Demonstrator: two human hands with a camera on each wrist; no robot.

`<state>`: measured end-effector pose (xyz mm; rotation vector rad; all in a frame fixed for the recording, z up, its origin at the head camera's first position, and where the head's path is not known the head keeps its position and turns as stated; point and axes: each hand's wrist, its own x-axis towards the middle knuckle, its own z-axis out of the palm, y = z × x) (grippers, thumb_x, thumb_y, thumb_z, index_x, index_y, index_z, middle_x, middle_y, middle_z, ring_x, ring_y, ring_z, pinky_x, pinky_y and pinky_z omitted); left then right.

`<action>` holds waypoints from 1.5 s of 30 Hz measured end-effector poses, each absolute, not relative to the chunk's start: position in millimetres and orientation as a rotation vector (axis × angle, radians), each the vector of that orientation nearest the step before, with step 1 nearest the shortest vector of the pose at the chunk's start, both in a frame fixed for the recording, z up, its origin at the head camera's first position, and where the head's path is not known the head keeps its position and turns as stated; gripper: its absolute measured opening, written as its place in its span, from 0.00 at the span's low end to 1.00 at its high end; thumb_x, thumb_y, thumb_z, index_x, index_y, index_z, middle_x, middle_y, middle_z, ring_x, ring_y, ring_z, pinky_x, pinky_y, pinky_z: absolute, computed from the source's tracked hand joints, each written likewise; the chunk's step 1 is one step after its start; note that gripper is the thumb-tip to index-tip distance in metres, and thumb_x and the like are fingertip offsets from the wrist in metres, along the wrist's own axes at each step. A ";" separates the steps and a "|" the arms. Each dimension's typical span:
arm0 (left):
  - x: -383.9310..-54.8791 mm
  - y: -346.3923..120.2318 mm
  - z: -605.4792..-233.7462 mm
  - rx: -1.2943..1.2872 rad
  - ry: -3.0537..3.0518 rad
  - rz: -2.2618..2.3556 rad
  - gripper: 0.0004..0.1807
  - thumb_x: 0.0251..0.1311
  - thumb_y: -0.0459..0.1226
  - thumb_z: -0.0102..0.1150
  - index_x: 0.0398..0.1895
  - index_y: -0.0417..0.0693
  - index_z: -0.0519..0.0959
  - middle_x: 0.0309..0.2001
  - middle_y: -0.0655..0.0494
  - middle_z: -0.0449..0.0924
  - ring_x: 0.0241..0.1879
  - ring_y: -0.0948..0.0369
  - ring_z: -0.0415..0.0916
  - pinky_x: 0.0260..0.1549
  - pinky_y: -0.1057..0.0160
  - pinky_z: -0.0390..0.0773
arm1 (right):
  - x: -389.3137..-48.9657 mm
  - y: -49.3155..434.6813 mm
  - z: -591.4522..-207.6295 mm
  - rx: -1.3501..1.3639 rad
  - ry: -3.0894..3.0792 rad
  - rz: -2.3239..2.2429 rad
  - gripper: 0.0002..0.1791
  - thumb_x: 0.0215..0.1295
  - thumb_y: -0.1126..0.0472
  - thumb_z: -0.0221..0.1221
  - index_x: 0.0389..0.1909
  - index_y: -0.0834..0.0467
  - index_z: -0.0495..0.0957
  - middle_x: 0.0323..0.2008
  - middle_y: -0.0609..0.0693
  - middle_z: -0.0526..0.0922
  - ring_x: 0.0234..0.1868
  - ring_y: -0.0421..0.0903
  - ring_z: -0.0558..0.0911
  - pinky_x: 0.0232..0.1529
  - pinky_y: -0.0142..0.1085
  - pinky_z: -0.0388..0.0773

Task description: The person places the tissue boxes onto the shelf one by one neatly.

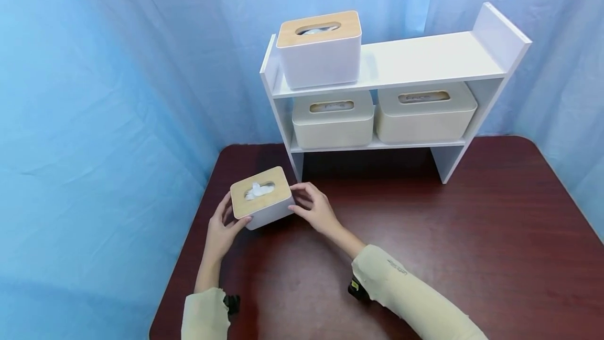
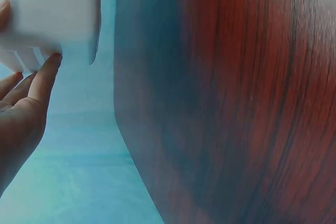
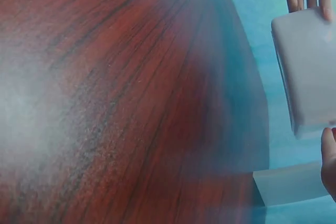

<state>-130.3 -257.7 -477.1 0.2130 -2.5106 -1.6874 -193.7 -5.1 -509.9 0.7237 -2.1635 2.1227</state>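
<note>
A white tissue box point(image 1: 270, 216) with a wood-toned lid and a tuft of tissue in its oval slot is held between both hands, left of the shelf. My left hand point(image 1: 220, 235) grips its left end, thumb at the front lower corner and fingers behind. On the opposite end, my right hand point(image 1: 320, 213) pinches with thumb in front and fingers toward the back. The left wrist view shows the box point(image 2: 52, 11) raised off the tabletop, fingertips against its side. From the right wrist, the box point(image 3: 310, 72) appears with a hand at each end.
A white two-tier shelf point(image 1: 429, 59) stands at the back of the dark red wooden table point(image 1: 509, 235). One wood-lidded tissue box point(image 1: 323, 62) sits on its top left; two pale-lidded boxes, left point(image 1: 334, 133) and right point(image 1: 422, 126), fill the lower tier. Blue curtains point(image 1: 94, 146) surround the table.
</note>
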 end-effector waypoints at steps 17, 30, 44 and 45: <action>-125.8 -215.3 -453.6 -0.005 -2.433 -1.731 0.47 0.53 0.32 0.74 0.76 0.51 0.60 0.74 0.48 0.65 0.72 0.51 0.66 0.58 0.44 0.78 | -166.9 42.4 -466.1 0.649 -2.068 2.080 0.20 0.55 0.78 0.67 0.50 0.72 0.75 0.50 0.65 0.79 0.54 0.40 0.81 0.54 0.48 0.82; -127.4 -185.9 -436.2 -0.205 -2.382 -1.739 0.45 0.54 0.33 0.73 0.75 0.53 0.62 0.74 0.52 0.64 0.71 0.50 0.66 0.58 0.44 0.78 | -167.9 78.2 -471.5 0.646 -1.962 2.057 0.22 0.55 0.79 0.67 0.52 0.69 0.76 0.51 0.62 0.78 0.55 0.36 0.81 0.53 0.33 0.83; -130.3 -145.1 -413.8 -0.394 -2.246 -1.766 0.44 0.52 0.30 0.73 0.73 0.54 0.66 0.74 0.57 0.63 0.69 0.54 0.69 0.56 0.51 0.80 | -158.2 120.4 -443.1 0.666 -1.828 2.016 0.23 0.52 0.84 0.64 0.51 0.77 0.73 0.52 0.46 0.79 0.55 0.39 0.81 0.56 0.32 0.81; -130.4 -141.5 -411.5 -0.398 -2.237 -1.761 0.43 0.52 0.30 0.74 0.73 0.53 0.66 0.73 0.56 0.64 0.69 0.54 0.69 0.56 0.52 0.81 | -157.6 123.5 -440.6 0.665 -1.818 2.012 0.23 0.53 0.84 0.63 0.51 0.77 0.73 0.52 0.46 0.79 0.56 0.39 0.81 0.56 0.32 0.81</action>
